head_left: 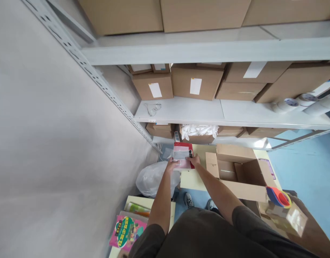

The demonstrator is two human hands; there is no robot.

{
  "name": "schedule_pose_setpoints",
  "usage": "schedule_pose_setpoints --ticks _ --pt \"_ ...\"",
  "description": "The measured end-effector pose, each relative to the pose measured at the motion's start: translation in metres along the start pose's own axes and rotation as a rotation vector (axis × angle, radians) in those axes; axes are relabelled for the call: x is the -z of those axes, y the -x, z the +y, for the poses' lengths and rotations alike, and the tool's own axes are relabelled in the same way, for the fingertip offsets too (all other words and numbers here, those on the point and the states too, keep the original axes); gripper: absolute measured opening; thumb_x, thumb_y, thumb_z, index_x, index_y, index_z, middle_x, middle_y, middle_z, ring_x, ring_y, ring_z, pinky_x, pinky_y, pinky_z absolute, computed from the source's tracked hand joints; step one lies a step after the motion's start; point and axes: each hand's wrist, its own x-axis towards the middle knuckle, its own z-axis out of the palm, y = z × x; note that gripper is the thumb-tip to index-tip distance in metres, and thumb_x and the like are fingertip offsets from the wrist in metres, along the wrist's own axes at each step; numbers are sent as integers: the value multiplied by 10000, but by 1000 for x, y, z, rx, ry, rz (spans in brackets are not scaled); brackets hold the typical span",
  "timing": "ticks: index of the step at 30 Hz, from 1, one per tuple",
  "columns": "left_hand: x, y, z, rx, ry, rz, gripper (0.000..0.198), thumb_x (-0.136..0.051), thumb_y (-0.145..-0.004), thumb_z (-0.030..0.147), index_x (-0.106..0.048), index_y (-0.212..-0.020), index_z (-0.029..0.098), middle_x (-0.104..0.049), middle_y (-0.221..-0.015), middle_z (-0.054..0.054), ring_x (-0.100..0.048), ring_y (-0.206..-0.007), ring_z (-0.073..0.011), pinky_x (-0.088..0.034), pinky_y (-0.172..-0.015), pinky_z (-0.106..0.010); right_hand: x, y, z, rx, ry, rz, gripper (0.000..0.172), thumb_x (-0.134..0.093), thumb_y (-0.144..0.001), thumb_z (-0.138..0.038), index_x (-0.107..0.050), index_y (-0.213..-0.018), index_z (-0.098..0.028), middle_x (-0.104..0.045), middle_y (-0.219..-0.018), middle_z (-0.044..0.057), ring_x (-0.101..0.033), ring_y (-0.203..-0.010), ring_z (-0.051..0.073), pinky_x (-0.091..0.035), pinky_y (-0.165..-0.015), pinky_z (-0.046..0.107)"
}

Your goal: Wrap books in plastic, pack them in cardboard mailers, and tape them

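Observation:
Both hands hold a flat, rectangular red and pale pink book (182, 153), its cover print too small to read. My left hand (172, 164) grips its lower left edge, thumb on the cover. At the right edge my right hand (193, 160) is closed on it, thumb across the front. The fingers behind it are hidden. Below it is a pale yellow table (193, 180). To the right on the table stands an open cardboard box (241, 190) with its flaps spread. A whitish plastic bag (151, 179) bulges below and left of my left hand.
White metal shelving (181, 109) with cardboard boxes (197, 83) rises ahead. Tape rolls (287, 105) stand on the middle shelf at right. White items fill a box (199, 139) below. Colourful books (127, 231) lie lower left. Blue, red and yellow curved objects (279, 197) sit lower right.

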Motion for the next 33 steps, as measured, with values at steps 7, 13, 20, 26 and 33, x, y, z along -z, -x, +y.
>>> schedule_pose_setpoints --ticks 7,13,20,26,33 --pt "5 37 67 -176 34 -8 749 -1037 -446 373 -630 -1051 202 -793 -957 -83 -782 -953 -301 -626 -912 -446 30 22 -73 57 -124 -43 412 -981 -563 -451 -679 -727 -223 -764 -792 59 -714 -807 272 -552 -685 335" --pt "-33 46 104 -282 59 -50 826 -1052 -441 348 -592 -1116 225 -803 -926 -22 -769 -827 -221 -631 -866 -389 95 32 -102 252 -251 -11 460 -930 -588 -465 -668 -889 -235 -768 -899 23 -693 -845 236 -569 -732 322" --pt "-138 55 114 -316 13 -149 865 -1053 -492 298 -592 -1220 224 -815 -1047 -51 -777 -969 -249 -608 -967 -419 209 48 -77 357 -542 -109 509 -929 -575 -449 -671 -959 -238 -765 -899 9 -693 -863 230 -589 -844 375" --pt "-259 83 78 -269 -97 -314 660 -961 -724 393 -621 -1250 184 -815 -1155 -113 -765 -1109 -275 -576 -1048 -439 327 63 -1 346 -518 28 447 -844 -614 -388 -687 -997 -219 -785 -955 46 -698 -910 267 -587 -875 401" --pt "-360 138 -1 -92 -243 -389 564 -971 -754 440 -691 -1161 168 -815 -1095 -143 -777 -1064 -288 -624 -967 -435 435 63 68 411 -273 83 479 -677 -639 -232 -777 -1105 -185 -815 -1003 22 -705 -982 290 -576 -957 410"
